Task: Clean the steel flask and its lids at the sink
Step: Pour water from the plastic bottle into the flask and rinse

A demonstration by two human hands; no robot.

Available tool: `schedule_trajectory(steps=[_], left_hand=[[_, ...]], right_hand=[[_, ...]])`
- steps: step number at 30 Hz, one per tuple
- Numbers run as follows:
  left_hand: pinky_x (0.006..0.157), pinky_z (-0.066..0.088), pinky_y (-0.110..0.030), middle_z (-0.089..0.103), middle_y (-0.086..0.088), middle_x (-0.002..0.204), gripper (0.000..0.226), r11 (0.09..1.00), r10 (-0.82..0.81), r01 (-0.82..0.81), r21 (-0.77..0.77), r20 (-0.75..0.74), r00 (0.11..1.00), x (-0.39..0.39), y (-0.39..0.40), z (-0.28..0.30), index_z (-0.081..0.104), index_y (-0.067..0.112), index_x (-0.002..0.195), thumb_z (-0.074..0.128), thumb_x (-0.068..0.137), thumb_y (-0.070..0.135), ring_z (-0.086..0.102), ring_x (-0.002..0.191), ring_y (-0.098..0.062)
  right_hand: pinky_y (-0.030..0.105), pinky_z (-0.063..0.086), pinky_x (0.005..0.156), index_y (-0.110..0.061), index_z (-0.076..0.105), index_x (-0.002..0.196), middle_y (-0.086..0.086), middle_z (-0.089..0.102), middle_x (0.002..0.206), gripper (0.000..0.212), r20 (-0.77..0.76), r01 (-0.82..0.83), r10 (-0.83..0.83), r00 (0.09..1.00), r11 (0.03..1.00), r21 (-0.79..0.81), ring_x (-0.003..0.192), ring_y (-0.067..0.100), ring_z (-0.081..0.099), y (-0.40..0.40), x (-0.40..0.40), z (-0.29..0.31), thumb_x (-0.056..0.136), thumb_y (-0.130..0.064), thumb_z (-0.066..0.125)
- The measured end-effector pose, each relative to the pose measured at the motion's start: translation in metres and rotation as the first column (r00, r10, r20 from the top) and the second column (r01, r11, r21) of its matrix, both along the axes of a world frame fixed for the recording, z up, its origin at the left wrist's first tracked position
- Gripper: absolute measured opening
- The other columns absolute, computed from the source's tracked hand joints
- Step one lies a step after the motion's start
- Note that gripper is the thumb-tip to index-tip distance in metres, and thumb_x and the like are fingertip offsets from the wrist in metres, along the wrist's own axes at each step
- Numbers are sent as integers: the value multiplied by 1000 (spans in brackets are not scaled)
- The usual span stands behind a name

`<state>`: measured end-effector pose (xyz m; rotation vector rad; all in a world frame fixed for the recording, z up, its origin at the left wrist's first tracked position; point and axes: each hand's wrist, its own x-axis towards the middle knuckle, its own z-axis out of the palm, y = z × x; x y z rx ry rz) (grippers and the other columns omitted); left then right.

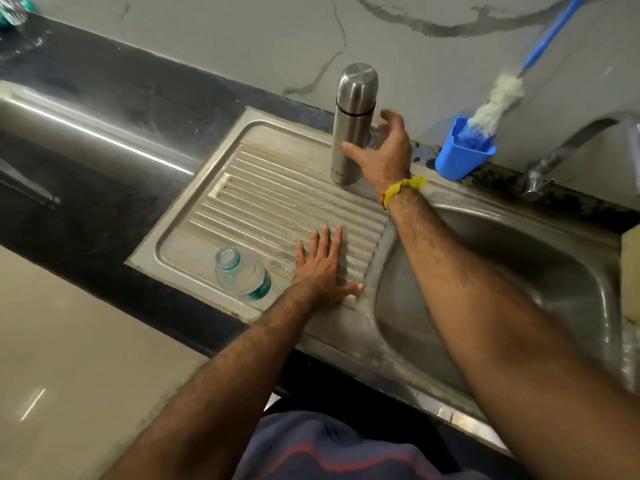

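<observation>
At the sink: a steel drainboard point(263, 188) lies left of the basin point(519, 271), set into a dark counter point(104, 216).
Flask: the steel flask point(351, 126) stands upright at the far edge of the drainboard, near the marble-patterned wall point(242, 39) — its cap lid is on.
Right hand: the right hand point(384, 150) is at the flask's right side, thumb across the lower body, fingers spread wide and curving behind it; whether it actually grips cannot be told. A yellow thread band point(401, 190) circles the wrist.
Left hand: the left hand point(323, 268) rests flat on the ribbed drainboard, fingers straight, holding nothing.
Bottle: a clear plastic bottle point(242, 271) stands uncapped just beside the left hand.
Brush: a blue-handled bottle brush point(498, 102) leans in a blue holder point(460, 154) — beside the tap point(568, 150).
</observation>
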<state>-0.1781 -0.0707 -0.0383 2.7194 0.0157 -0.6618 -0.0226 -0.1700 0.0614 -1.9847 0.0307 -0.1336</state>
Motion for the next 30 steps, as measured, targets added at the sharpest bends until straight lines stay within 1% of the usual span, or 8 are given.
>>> schedule_trajectory(steps=[7, 11, 14, 16, 20, 23, 27, 30], left_hand=[[126, 19, -39, 19, -1, 169, 73, 970, 123, -55, -236, 282, 951, -71, 4, 44, 28, 21, 160, 56, 99, 51, 11, 156, -17], [96, 56, -42, 70, 1, 125, 36, 930, 281, -116, -348, 474, 834, -122, 20, 57, 71, 22, 120, 63, 95, 47, 64, 112, -14], [68, 61, -41, 69, 2, 85, 34, 809, 564, -315, -496, 509, 650, -152, 39, 55, 70, 17, 89, 66, 91, 50, 67, 76, -11], [64, 60, -42, 63, 2, 82, 38, 702, 709, -464, -540, 474, 522, -159, 52, 52, 61, 15, 87, 75, 84, 50, 63, 72, -12], [85, 59, -35, 55, 0, 117, 79, 599, 801, -583, -549, 393, 452, -150, 71, 48, 45, 20, 125, 89, 68, 52, 58, 101, -14], [105, 50, -37, 49, -3, 143, 105, 542, 833, -534, -649, 330, 445, -132, 75, 49, 32, 20, 147, 92, 66, 47, 50, 128, -16], [104, 53, -38, 56, -3, 140, 92, 594, 787, -412, -691, 391, 478, -118, 71, 49, 40, 14, 146, 90, 73, 39, 56, 126, -15], [95, 58, -36, 62, 0, 127, 73, 640, 753, -359, -680, 462, 468, -115, 67, 51, 49, 12, 134, 89, 76, 33, 62, 114, -13]], right_hand=[[35, 57, 73, -15, 65, 109, 3, 62, 89, 41, -158, -53, 61, 986, 997, 54, 76, 16, 61, -40, -115, -65, 74, -14, 87], [32, 56, 71, -20, 72, 98, -2, 65, 77, 28, -241, -225, 216, 946, 974, -14, 66, 11, 57, -27, -174, -90, 74, -16, 86], [27, 55, 74, -18, 75, 107, -6, 67, 85, 31, -257, -456, 414, 873, 879, -135, 70, 7, 59, -7, -202, -81, 77, -23, 84], [26, 55, 77, -19, 73, 116, -4, 69, 99, 39, -286, -586, 524, 803, 781, -217, 80, 8, 61, 5, -213, -73, 79, -24, 82], [30, 50, 98, -22, 63, 134, 6, 59, 125, 49, -346, -705, 617, 706, 569, -423, 113, 21, 59, 19, -224, -73, 86, -14, 75], [37, 49, 102, -28, 61, 134, 6, 52, 122, 51, -325, -698, 646, 690, 477, -534, 115, 27, 57, 23, -227, -85, 90, -3, 65], [40, 53, 89, -17, 68, 117, 6, 57, 113, 29, -241, -646, 661, 711, 478, -596, 104, 30, 61, 19, -226, -94, 89, -9, 68], [33, 53, 78, -10, 67, 101, 8, 67, 96, 21, -179, -545, 530, 829, 693, -471, 89, 27, 65, 6, -217, -87, 80, -13, 73]])
